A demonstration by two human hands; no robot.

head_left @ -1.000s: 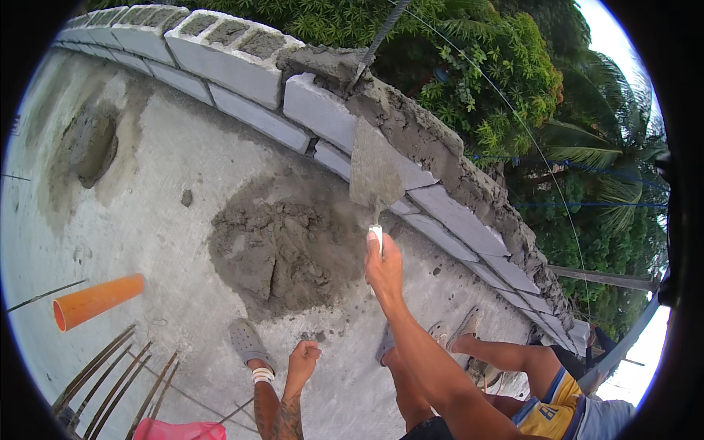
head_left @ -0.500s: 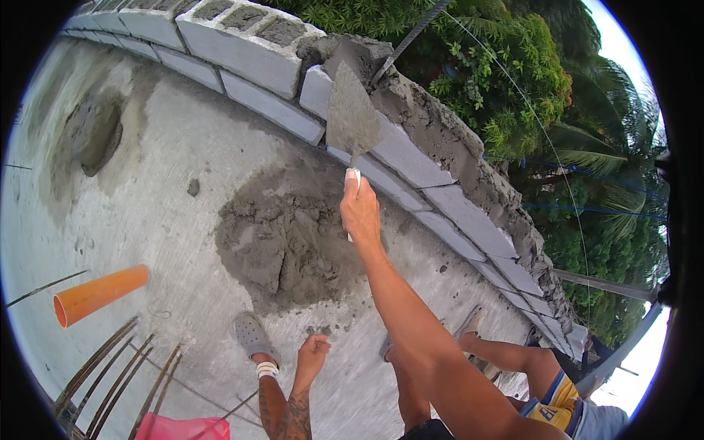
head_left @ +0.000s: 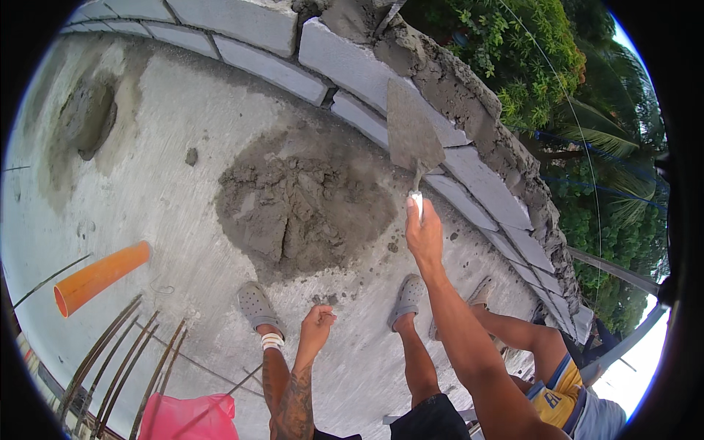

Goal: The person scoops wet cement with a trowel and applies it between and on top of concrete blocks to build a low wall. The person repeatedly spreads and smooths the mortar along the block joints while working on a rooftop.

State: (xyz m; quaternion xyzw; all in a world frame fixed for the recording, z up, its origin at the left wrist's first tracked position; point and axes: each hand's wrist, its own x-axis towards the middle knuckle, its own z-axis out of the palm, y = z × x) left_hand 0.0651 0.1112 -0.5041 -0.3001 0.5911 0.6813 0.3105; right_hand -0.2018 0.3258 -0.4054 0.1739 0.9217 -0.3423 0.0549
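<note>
My right hand (head_left: 425, 236) grips the white handle of a pointed masonry trowel (head_left: 412, 126), its grey, mortar-smeared blade pointing away from me. The blade overlaps the face of a low wall of pale grey blocks (head_left: 359, 70); whether it touches the wall, I cannot tell. Wet mortar (head_left: 458, 92) covers the wall's top. To the left of the trowel, a heap of wet mortar (head_left: 293, 213) lies on the concrete floor. Nearer to me, my left hand (head_left: 315, 330) hangs above the floor between my feet, fingers curled, with nothing visible in them.
A smaller mortar patch (head_left: 92, 121) lies far left. An orange pipe (head_left: 103, 277), several rebar rods (head_left: 110, 367) and a pink plastic bag (head_left: 192, 418) are at the near left. At right, another person in yellow and blue shorts (head_left: 557, 400) is close to the wall.
The trowel in my right hand has come back from the wall's top, toward me and to the right. My view has shifted too. My left hand stays curled and low.
</note>
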